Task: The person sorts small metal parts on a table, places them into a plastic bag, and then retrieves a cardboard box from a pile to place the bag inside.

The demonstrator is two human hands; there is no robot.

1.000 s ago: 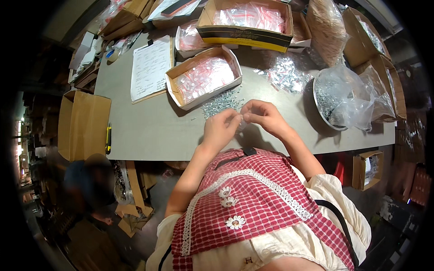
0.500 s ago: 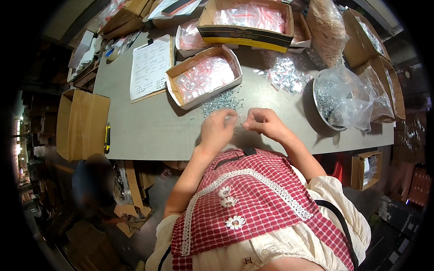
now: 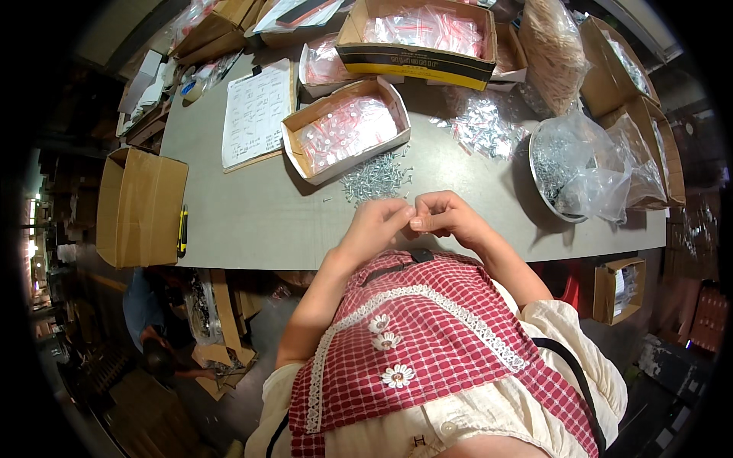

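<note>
Just above the table's near edge, my left hand [image 3: 376, 224] and my right hand [image 3: 444, 214] meet fingertip to fingertip. Both are pinched closed, and what sits between the fingers is too small to make out. Beyond them lies a loose pile of small silvery screws [image 3: 376, 178]. Behind that pile stands a white-edged open carton [image 3: 345, 166], filled with small clear zip bags with red seal lines [image 3: 347, 130] and little pale round pieces. More small filled bags [image 3: 489, 126] lie spread out at the far right of the carton.
A metal bowl [image 3: 540, 187] of screws with a plastic bag stands at right. A clipboard sheet [image 3: 256, 114] lies left of the carton. A yellow-black cutter [image 3: 182, 231] rests beside a brown box [image 3: 145, 214]. A yellow-black box [image 3: 416, 62] stands behind. Another person [image 3: 145, 313] is at lower left.
My left hand has come back from the edge of the screw pile toward me. Its fingertips now meet those of my right hand, which has shifted slightly nearer.
</note>
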